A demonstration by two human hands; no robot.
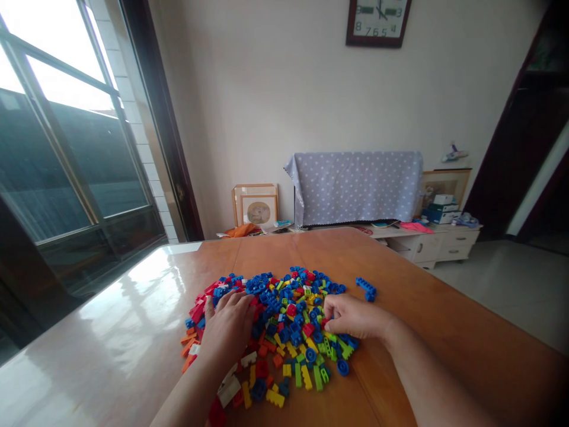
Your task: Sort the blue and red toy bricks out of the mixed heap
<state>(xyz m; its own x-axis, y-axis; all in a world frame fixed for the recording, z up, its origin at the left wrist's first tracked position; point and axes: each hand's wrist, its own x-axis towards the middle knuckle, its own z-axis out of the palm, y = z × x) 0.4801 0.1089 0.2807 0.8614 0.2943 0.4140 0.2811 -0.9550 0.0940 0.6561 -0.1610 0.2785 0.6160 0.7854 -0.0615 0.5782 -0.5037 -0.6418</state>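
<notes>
A heap of plastic toy building bricks [291, 329] in blue, red, yellow, green, orange and white is spread over the wooden table. On the heap's left side lies my left hand [231, 323], fingers stretched forward over red and blue bricks; what is under the palm is hidden. My right hand [349, 314] is at the heap's right edge, thumb and fingers drawn together in a pinch. A red brick [325, 323] shows between the fingertips, partly covered. Green bricks and a blue wheel-like piece [342, 367] lie just below that hand.
A joined blue piece [366, 289] sits apart, right of the heap. Beyond the tabletop [422, 332] stand a low white cabinet [429, 246], a cloth-draped flat object [355, 187] and framed pictures [258, 207]. A window [66, 130] is at left, a wall clock [377, 22] above.
</notes>
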